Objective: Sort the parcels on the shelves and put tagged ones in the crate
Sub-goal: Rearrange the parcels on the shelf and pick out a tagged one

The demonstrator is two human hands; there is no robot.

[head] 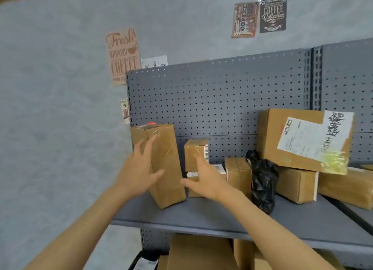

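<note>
A tall brown cardboard parcel (167, 169) stands upright and slightly tilted at the left end of the grey shelf (201, 215). My left hand (137, 173) is spread open against its left face, fingers apart. My right hand (205, 179) is open just to the parcel's right, apart from it, in front of a small taped box (194, 152) with a barcode label that rests on another small box. A large box with a white shipping label (302, 136) lies on top of other boxes at the right.
A black plastic-wrapped bundle (262, 181) stands between a small box (238, 173) and a lower box (296, 185). A grey pegboard back panel (222, 100) rises behind the shelf. More cardboard boxes (199, 253) sit on the level below. Posters hang on the wall.
</note>
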